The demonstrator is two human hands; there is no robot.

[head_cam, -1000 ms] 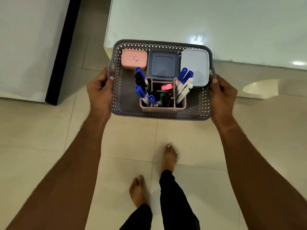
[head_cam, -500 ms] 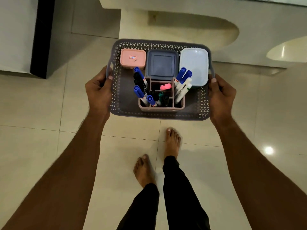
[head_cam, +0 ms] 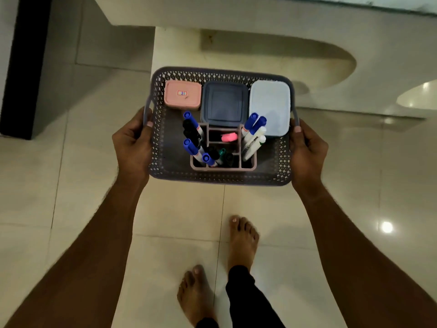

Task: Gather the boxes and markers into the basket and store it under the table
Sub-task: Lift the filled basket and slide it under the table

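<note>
The person stands barefoot on the tiled floor (head_cam: 71, 185) and carries the grey perforated basket (head_cam: 220, 178) out in front, clear of the floor. The left hand (head_cam: 132, 145) grips the left handle and the right hand (head_cam: 307, 150) grips the right handle, fingers curled round each. Loading appears complete: the pink box (head_cam: 182, 94), the dark blue box (head_cam: 224, 101) and the pale blue box (head_cam: 269, 106) sit side by side along the far wall of the basket, and the markers (head_cam: 196, 138) stand in the pink divided holder (head_cam: 223, 166) at the near side. No loose items are visible on the floor. The table (head_cam: 283, 17) edge lies just beyond the basket, with shaded floor beneath it. Remaining step, as judged: lower the basket and set it under the table
</note>
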